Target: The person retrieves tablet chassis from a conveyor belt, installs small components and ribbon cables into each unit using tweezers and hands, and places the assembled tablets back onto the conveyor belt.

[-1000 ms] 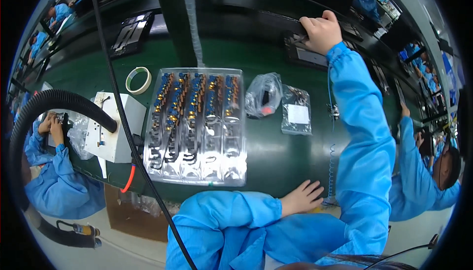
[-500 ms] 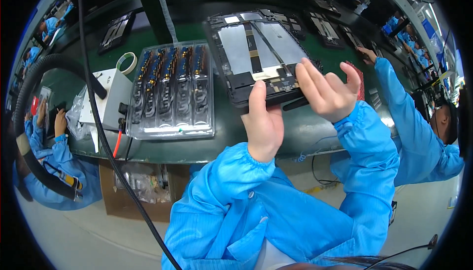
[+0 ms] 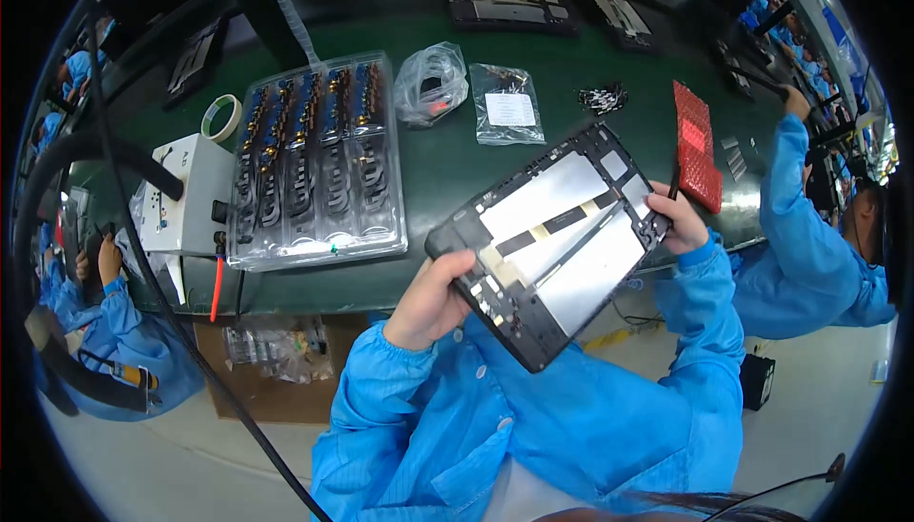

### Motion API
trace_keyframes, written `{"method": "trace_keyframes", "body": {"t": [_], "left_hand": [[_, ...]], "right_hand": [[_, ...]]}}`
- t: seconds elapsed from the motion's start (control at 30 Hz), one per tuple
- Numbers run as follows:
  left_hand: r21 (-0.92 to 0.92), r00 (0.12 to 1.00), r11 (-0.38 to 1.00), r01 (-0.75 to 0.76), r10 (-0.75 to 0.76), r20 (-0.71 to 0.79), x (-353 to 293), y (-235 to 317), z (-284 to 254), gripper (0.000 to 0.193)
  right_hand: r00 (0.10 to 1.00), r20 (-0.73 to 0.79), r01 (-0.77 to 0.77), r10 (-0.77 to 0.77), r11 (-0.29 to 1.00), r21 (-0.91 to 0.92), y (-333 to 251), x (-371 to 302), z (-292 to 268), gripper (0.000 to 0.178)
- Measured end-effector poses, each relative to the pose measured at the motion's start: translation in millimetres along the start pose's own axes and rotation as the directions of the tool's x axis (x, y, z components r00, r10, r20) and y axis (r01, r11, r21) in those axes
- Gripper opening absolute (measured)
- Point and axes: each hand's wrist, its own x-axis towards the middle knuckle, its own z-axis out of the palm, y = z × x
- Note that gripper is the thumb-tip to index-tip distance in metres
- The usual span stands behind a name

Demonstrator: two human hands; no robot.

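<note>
We hold an opened tablet (image 3: 550, 200) tilted over the near edge of the table (image 3: 443, 175), left hand (image 3: 428, 301) pinching its left corner, right hand (image 3: 684, 224) gripping its right end; beyond lie a tray (image 3: 319, 257) and a clear bag (image 3: 506, 109).

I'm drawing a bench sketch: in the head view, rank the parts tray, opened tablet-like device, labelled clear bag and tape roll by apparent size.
Largest: parts tray and opened tablet-like device, unranked, since they look close and the device seems nearer the camera.
Next: labelled clear bag.
Smallest: tape roll.
</note>
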Motion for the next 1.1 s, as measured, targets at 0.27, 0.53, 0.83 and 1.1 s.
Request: {"method": "trace_keyframes", "body": {"t": [0.27, 0.53, 0.83, 1.1], "left_hand": [[0.961, 0.892, -0.276, -0.003, 0.433, 0.127, -26, -29, -9, 0.08], [0.955, 0.78, -0.282, 0.094, 0.617, 0.105, -18, -32, -23, 0.066], [0.93, 0.702, -0.361, -0.072, 0.644, 0.304, -14, -25, -37, 0.048], [0.505, 0.41, -0.742, -0.44, 0.334, 0.849, -39, 2, -77, 0.018]], "right_hand": [[0.934, -0.324, 0.205, -0.151, 0.969, 0.138, 67, -4, 43, 0.036], [0.898, -0.043, 0.224, -0.438, 0.539, -0.812, 63, -21, 48, 0.081], [0.952, -0.083, 0.02, -0.296, 0.329, -0.944, -3, -33, 73, 0.052], [0.869, 0.041, 0.454, -0.492, 0.763, -0.461, -63, 93, 144, 0.072]]}}
